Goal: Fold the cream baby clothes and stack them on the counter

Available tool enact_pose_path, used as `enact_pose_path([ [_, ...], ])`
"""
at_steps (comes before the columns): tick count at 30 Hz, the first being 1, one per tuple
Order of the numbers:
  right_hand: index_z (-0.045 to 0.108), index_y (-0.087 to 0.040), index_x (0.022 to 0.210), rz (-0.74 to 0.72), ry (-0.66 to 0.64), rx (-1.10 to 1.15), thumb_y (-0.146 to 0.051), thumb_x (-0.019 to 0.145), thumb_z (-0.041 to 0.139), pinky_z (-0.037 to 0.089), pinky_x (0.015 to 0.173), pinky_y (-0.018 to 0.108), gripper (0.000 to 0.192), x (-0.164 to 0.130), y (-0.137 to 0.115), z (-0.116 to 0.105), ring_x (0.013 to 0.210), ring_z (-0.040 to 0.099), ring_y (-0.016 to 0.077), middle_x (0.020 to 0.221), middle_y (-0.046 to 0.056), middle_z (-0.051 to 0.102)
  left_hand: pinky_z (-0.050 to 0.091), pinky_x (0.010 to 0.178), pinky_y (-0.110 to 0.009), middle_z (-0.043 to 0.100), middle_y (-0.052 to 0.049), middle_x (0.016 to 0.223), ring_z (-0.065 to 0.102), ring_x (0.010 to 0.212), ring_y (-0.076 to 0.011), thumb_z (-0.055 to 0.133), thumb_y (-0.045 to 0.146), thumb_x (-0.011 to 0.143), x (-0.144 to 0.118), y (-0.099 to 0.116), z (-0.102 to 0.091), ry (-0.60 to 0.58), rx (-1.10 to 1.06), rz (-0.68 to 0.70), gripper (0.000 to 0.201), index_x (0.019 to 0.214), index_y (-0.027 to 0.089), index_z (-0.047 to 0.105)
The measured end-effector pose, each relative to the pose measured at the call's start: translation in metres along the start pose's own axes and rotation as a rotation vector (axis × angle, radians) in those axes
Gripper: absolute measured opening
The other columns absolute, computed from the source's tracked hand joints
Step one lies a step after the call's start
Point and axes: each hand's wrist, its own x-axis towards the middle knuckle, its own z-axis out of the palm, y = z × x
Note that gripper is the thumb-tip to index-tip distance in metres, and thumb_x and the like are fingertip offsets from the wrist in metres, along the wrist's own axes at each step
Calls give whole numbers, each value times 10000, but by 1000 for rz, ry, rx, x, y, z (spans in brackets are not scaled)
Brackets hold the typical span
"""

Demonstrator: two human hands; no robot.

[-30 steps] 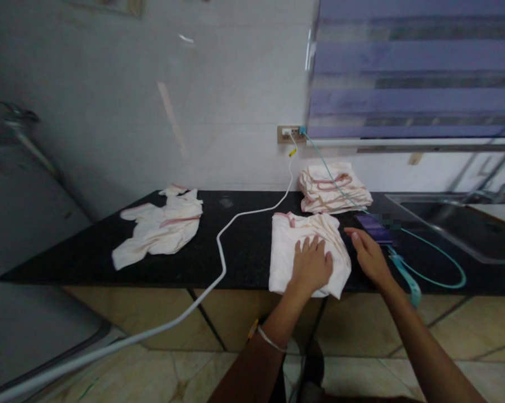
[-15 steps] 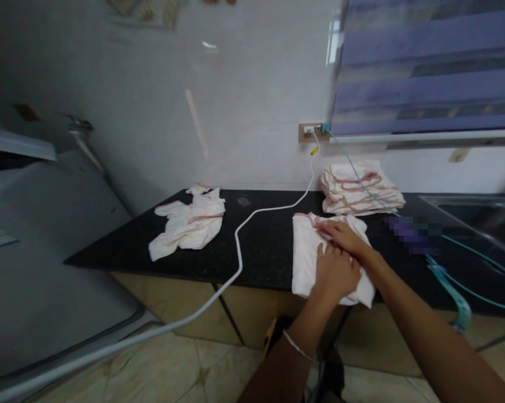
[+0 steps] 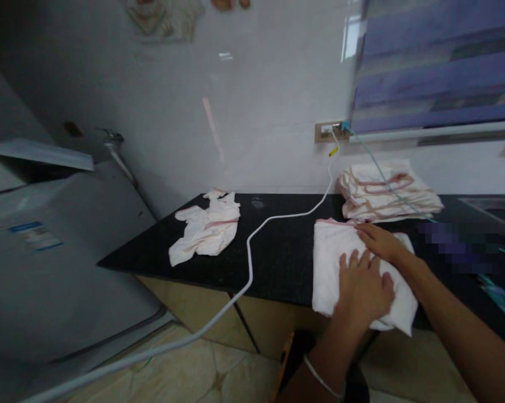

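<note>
A white cloth garment with pink trim (image 3: 330, 263) lies folded at the front edge of the black countertop (image 3: 277, 252), one corner hanging over. My left hand (image 3: 365, 288) rests flat on its middle, fingers spread and pointing away from me. Just beyond, my right hand (image 3: 380, 242) lies on the garment's far part, its fingers stretched toward the pink edge. Behind it sits a pile of folded white garments with pink trim (image 3: 386, 193). Another small white garment (image 3: 212, 226) lies crumpled toward the counter's left end.
A white cord (image 3: 252, 246) runs from the wall socket (image 3: 331, 131) across the counter and down toward the floor. A teal cord (image 3: 378, 168) passes over the pile. At right is a sink (image 3: 491, 204); a grey appliance (image 3: 88, 268) stands at left.
The view has shifted left, so everything sits further right. My hands have moved apart on the garment; the left no longer overlaps the right, and its fingers have spread.
</note>
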Motion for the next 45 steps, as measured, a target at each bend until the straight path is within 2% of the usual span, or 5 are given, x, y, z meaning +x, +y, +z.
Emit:
enact_pose_path([
  [10, 705, -152, 1148, 34, 357, -35, -362, 999, 379, 462, 1066, 448, 415, -7, -28, -37, 1175, 623, 286, 1205, 167, 712, 248, 1252, -566, 470, -49, 1582, 352, 1484, -285, 229, 497, 1048, 1, -2, -1, -22, -26, -15, 566, 1459, 241, 521],
  [18, 739, -125, 1001, 171, 268, -63, -378, 997, 357, 494, 957, 429, 458, -12, -32, -37, 1008, 656, 301, 1018, 196, 733, 254, 1248, -562, 475, -59, 1581, 363, 1480, -284, 244, 497, 1044, 3, -2, 0, -33, -16, -15, 562, 1458, 239, 524],
  [31, 725, -138, 1105, 154, 551, -86, -372, 996, 378, 472, 962, 466, 432, -9, -36, -45, 1050, 580, 309, 1058, 184, 657, 232, 1267, -545, 523, -45, 1546, 398, 1472, -283, 453, 465, 998, 5, -6, -4, -42, -235, -55, 477, 1409, 256, 572],
  [37, 730, -144, 1040, 190, 478, -49, -391, 1000, 369, 477, 922, 449, 439, -13, -21, -40, 997, 599, 296, 1014, 176, 690, 455, 1123, -278, 717, -33, 1288, 637, 1216, -159, 430, 245, 1000, 23, -19, -48, 89, -595, 3, 338, 1220, 200, 684],
  [45, 725, -172, 987, 232, 502, 3, -403, 998, 368, 485, 885, 426, 426, -13, -19, -43, 961, 612, 277, 981, 158, 700, 348, 1190, -336, 672, -42, 1374, 548, 1343, -198, 414, 308, 1024, 88, -60, -88, -195, -107, 405, 390, 1292, 217, 683],
])
